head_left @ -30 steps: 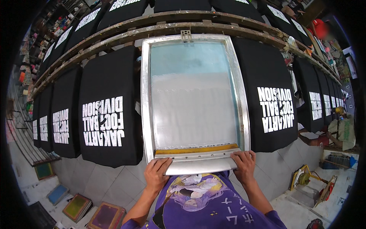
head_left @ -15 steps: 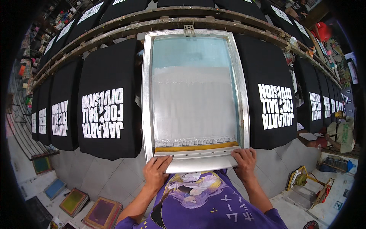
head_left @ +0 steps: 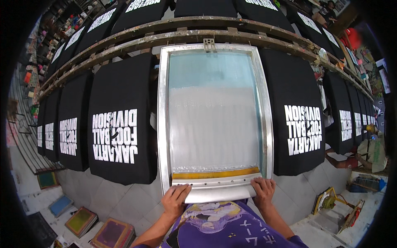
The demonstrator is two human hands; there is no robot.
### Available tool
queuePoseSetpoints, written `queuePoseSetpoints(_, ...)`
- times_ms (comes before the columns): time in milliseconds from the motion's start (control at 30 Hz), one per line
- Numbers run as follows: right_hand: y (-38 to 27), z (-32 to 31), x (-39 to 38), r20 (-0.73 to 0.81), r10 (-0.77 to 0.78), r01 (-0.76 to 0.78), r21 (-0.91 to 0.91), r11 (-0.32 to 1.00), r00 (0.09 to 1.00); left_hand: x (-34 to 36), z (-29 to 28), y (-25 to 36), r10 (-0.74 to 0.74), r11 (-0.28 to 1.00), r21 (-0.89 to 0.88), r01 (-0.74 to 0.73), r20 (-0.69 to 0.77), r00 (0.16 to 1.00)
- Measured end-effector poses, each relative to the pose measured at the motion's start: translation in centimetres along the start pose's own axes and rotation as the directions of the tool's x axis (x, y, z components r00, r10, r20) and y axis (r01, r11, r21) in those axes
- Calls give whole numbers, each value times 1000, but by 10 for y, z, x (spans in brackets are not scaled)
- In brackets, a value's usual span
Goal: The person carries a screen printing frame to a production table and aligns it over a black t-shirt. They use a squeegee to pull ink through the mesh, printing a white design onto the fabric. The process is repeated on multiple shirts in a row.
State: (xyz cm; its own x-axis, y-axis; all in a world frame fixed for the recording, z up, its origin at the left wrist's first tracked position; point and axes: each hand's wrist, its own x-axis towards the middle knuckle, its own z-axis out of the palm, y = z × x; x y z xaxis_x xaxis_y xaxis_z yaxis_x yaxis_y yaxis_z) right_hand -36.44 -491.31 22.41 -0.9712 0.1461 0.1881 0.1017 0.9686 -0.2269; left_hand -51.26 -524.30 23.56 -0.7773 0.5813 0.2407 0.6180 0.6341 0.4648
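A silver-handled squeegee (head_left: 217, 187) with a yellow blade lies across the near end of a screen-printing frame (head_left: 163, 120). My left hand (head_left: 176, 199) is closed over the left end of its handle. At the right end my right hand (head_left: 263, 191) grips it the same way, fingers on top. Over most of the mesh spreads a whitish-grey film (head_left: 215, 132), with a thin wet ridge just beyond the blade. The far strip of mesh (head_left: 211, 70) is pale blue. A metal bracket (head_left: 209, 44) sits at the frame's far edge. Whatever lies beneath the screen is hidden.
Black shirts with white lettering lie on boards to the left (head_left: 122, 87) and right (head_left: 291, 87), with several more beyond. Wooden rails (head_left: 140, 43) run along the far side. Several small coloured frames (head_left: 112, 234) rest at lower left, and a yellow frame (head_left: 324, 200) at lower right.
The whole scene sits lower in the picture. My hands and the squeegee keep about the same place at the frame's near end. The wet ridge by the blade looks thinner.
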Motion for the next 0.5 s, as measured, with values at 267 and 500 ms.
queuePoseSetpoints(267, 28, 31, 61, -106, -51, 57, 48, 997, 993, 58, 21, -31, 11, 998, 55, -11, 5, 1000)
queuePoseSetpoints(500, 97, 70, 219, -258, -200, 237, 121, 964, 945, 203, 46, -95, -4, 995, 100, 6, -20, 1000)
